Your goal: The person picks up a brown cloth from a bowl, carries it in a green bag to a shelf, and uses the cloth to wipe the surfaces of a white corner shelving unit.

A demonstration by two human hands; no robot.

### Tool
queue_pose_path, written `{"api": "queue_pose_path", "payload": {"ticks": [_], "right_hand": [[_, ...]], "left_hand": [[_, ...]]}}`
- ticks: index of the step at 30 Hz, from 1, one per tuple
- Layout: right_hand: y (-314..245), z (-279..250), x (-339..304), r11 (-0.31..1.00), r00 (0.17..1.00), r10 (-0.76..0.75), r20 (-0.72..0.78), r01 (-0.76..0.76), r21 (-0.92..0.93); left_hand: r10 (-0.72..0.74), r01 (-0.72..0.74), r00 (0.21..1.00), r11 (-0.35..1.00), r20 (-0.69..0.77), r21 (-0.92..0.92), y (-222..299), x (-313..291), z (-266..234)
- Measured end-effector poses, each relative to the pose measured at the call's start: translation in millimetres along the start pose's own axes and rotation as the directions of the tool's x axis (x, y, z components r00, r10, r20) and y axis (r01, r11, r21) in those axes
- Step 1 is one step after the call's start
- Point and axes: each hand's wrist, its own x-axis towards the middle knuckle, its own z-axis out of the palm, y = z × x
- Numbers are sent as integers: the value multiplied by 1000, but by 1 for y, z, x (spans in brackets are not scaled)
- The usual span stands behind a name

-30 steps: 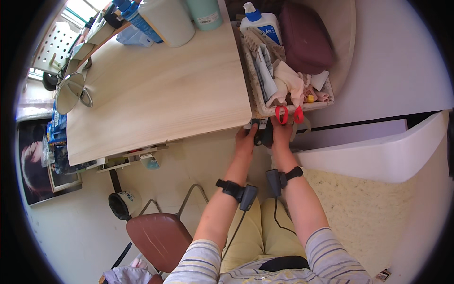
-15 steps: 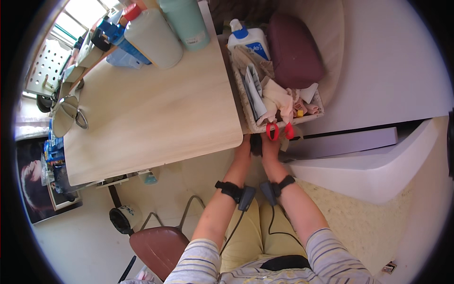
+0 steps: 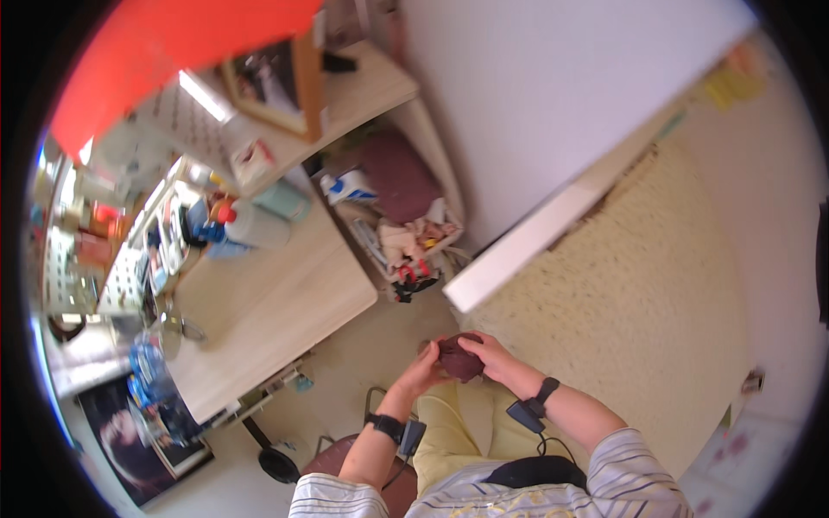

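In front of my thighs, both hands hold a small dark maroon bundle (image 3: 461, 357), which looks like folded cloth; its exact kind cannot be made out. My left hand (image 3: 423, 366) grips its left side, and my right hand (image 3: 496, 357) holds its right side with the thumb across the top. Beyond them stands a woven basket (image 3: 356, 226) with a white pump bottle (image 3: 349, 186), a larger maroon bag (image 3: 399, 177) and pale crumpled cloths (image 3: 401, 245). Red loops (image 3: 413, 271) and a black item (image 3: 420, 285) hang at its near edge.
On my left is a wooden desk (image 3: 276, 293) with a white bottle (image 3: 257, 226), a green container (image 3: 285, 202) and a round mirror (image 3: 169, 335). A white panel edge (image 3: 501, 259) juts out on the right beside a speckled pale surface (image 3: 639, 328). Behind my left arm stands a brown chair (image 3: 358, 457).
My hands have come back from beneath the basket's near edge toward my body, now with the maroon bundle between them. The view has turned right and pulled back.
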Motion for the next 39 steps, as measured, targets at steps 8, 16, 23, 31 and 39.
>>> {"api": "queue_pose_path", "payload": {"ticks": [8, 16, 23, 31, 39], "right_hand": [[-56, -96, -234, 954, 963, -269, -32, 262, -144], [132, -292, -565, 732, 519, -642, -565, 633, -251], [384, -359, -794, 537, -65, -288, -955, 815, -217], [636, -394, -959, 336, -377, 302, -876, 902, -272], [788, -482, -1143, 106, -163, 346, -924, 985, -134]], "left_hand": [[349, -375, 927, 839, 139, 394, -51, -11, 245], [-420, -448, 702, 368, 575, 815, -367, 0, 473], [-827, -438, 384, 228, 410, 869, -726, -69, 575], [-978, -162, -196, -46, -78, 986, -1092, -194, 558], [-982, -282, -53, -159, -181, 946, -1376, -246, 585]]}}
